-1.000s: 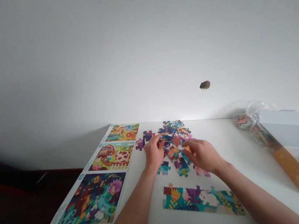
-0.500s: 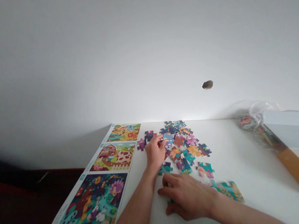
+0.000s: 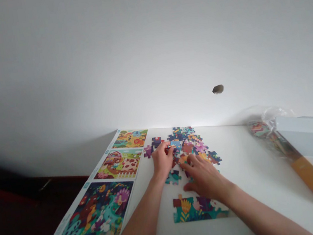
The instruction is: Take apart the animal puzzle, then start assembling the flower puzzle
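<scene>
Your left hand (image 3: 162, 159) has its thumb and pointer drawn close, and they look to be pinching the left edge of a blue puzzle piece (image 3: 176, 144). Maybe you hold just the edge so that its picture can be seen. The piece is by the loose puzzle pieces (image 3: 199, 147), which lie in a messy heap on the white bench (image 3: 242, 171), in front of you and near the wall. Your right hand (image 3: 205, 175) is over the near side of that heap, palm down, with the thumb spread well away from the bent fingers. I cannot tell if those fingertips touch a piece. Nearer to you is a joined puzzle strip (image 3: 189, 209). It lies flat, likely put there to be apart from the heap, and your right arm hides its right end. The sheet with 3 pictures (image 3: 114, 183) lies to the left, and its near corner pokes out past the bench edge. I think it is there so that you can look at it while your 2 hands are busy. The clear plastic bag (image 3: 272, 116) and the box (image 3: 309, 137) sit far to the right, perhaps to be out of the way. Your left arm reaches up from below, and your right arm slants in from the bottom right.
</scene>
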The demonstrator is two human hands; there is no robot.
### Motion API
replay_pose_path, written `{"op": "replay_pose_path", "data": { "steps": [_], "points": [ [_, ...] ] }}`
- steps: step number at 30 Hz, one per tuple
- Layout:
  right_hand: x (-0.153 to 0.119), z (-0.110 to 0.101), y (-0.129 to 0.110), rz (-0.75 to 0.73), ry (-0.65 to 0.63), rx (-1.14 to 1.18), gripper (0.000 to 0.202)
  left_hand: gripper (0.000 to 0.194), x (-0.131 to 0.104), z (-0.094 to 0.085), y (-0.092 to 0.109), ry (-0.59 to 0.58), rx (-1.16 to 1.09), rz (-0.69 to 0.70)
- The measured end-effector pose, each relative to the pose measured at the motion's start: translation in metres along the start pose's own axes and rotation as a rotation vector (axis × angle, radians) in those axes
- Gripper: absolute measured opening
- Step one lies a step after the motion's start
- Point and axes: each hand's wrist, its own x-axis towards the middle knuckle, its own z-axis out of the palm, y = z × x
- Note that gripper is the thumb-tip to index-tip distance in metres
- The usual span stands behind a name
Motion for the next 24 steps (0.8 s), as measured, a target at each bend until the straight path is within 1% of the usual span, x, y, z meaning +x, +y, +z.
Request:
{"op": "replay_pose_path", "data": {
  "steps": [1,3,7,10,13,15,17,19,21,24],
  "points": [
    [0.001,-0.001,0.007,0.05,0.004,-0.018,0.059,0.015,0.0,0.0,0.0,-0.003,-0.003,0.0],
    [0.003,-0.004,0.019,0.108,-0.004,-0.036,0.056,0.016,0.0,0.001,-0.001,-0.008,-0.01,0.0],
    [0.008,-0.003,0.037,0.119,-0.022,-0.006,0.043,0.015,-0.001,0.001,-0.001,-0.018,-0.001,-0.002],
    [0.013,0.001,0.05,0.118,0.01,-0.004,0.038,0.016,-0.001,0.001,-0.001,-0.027,0.01,-0.003],
    [0.016,0.006,0.063,0.161,0.092,-0.03,0.035,0.018,0.0,0.001,-0.001,-0.035,0.016,-0.008],
    [0.018,0.009,0.071,0.244,0.185,-0.063,0.041,0.021,0.0,0.0,0.001,-0.043,0.023,-0.007],
    [0.018,0.012,0.077,0.32,0.273,-0.095,0.049,0.029,-0.001,-0.001,0.004,-0.054,0.039,0.01],
    [0.019,0.016,0.081,0.34,0.324,-0.108,0.052,0.039,-0.003,-0.003,0.007,-0.083,0.072,0.044],
    [0.02,0.021,0.084,0.308,0.31,-0.104,0.051,0.043,-0.005,-0.004,0.009,-0.133,0.125,0.086],
    [0.022,0.027,0.087,0.251,0.203,-0.087,0.048,0.037,-0.009,-0.003,0.011,-0.193,0.205,0.135]
  ]
}}
